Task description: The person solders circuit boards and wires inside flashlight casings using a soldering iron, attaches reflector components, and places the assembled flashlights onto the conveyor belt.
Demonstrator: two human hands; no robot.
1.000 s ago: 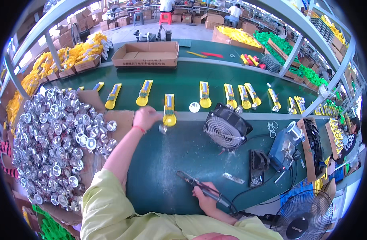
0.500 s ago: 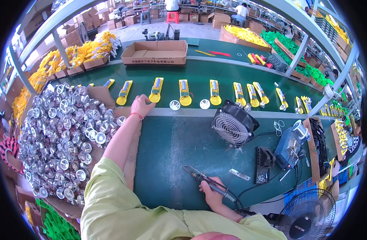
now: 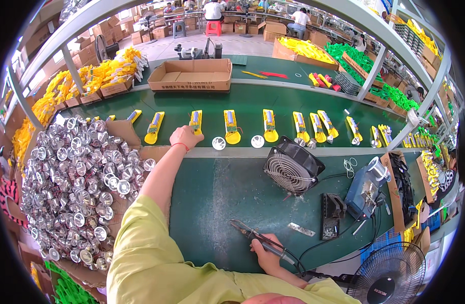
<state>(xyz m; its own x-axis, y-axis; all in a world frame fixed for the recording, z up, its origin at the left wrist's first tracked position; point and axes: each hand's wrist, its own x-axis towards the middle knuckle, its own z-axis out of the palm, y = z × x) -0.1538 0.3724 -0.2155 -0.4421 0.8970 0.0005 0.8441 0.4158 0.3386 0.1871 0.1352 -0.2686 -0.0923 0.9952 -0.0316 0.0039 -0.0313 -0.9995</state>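
Observation:
My left hand (image 3: pixel 186 138) reaches out to the row on the green belt. Its fingers close over the rounded lower end of a yellow flashlight housing (image 3: pixel 196 118) that carries a small circuit board and a cylindrical cell; the fingertips are partly hidden. In my right hand (image 3: pixel 267 253) is a soldering iron (image 3: pixel 257 236), its tip pointing up and left above the green bench. Right of my left hand, a round silver reflector (image 3: pixel 218 143) lies beside another yellow housing (image 3: pixel 232 126). A second reflector (image 3: pixel 257 141) sits by the housing after that.
A large pile of silver reflectors (image 3: pixel 75 187) fills cardboard on the left. A square black fan (image 3: pixel 293 164), a blue soldering station (image 3: pixel 364 185) and a black stand (image 3: pixel 332 215) occupy the right. An open carton (image 3: pixel 190 86) stands beyond the belt. A round fan (image 3: pixel 387 278) is low right.
My left hand has moved right and forward, now covering the rounded end of the yellow housing it was beside. My right hand keeps the soldering iron nearly still. The view has shifted slightly.

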